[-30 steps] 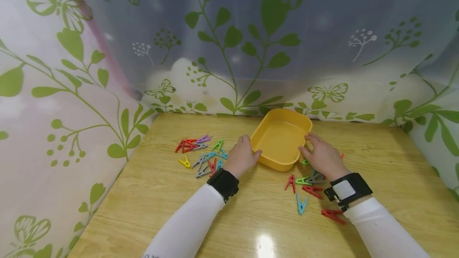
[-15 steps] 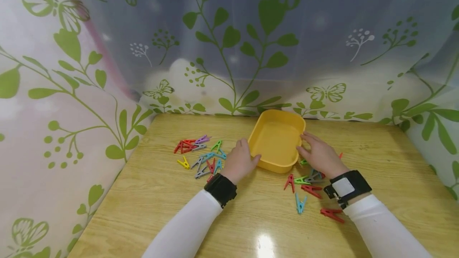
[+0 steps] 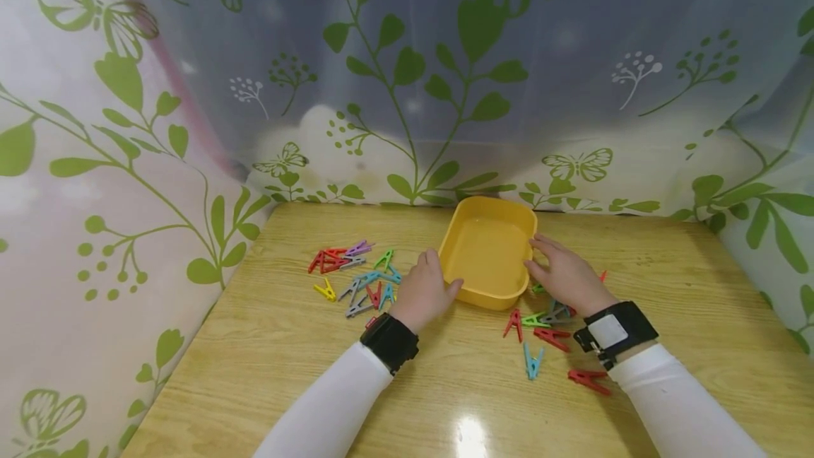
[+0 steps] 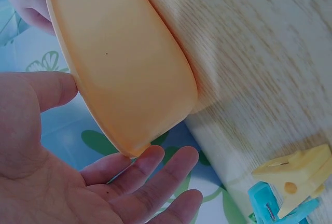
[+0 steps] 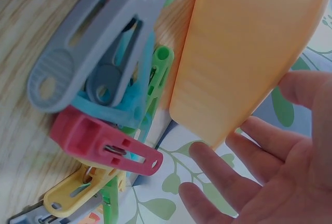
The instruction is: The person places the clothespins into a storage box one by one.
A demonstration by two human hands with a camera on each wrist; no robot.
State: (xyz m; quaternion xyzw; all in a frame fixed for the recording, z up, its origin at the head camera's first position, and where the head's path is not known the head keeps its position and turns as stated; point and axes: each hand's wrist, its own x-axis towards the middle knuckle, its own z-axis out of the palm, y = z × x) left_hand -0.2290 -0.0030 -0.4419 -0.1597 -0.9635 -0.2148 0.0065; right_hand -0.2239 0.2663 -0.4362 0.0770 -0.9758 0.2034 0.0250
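Note:
A yellow plastic tray (image 3: 486, 256) with nothing in it stands on the table near the back curtain. My left hand (image 3: 422, 290) touches its left side and near-left corner. In the left wrist view the thumb (image 4: 61, 90) and loosely spread fingertips meet the tray's rim. At the opposite side, my right hand (image 3: 569, 278) rests its fingertips on the right wall; the right wrist view has these fingers (image 5: 270, 149) nearly straight along the rim. Coloured clothespins (image 3: 369, 278) lie left of the tray, and more clothespins (image 3: 552, 339) lie below and beside my right hand, which hides some.
The wooden table (image 3: 305, 373) meets a leaf-and-butterfly patterned curtain (image 3: 445, 126) right behind the tray. A single red clothespin (image 3: 589, 381) lies close to the right forearm, and a blue clothespin (image 3: 533, 361) lies left of it.
The tray has shifted slightly left and toward me, and turned a little, with both hands staying on its sides. The visible clothespins have stayed where they were.

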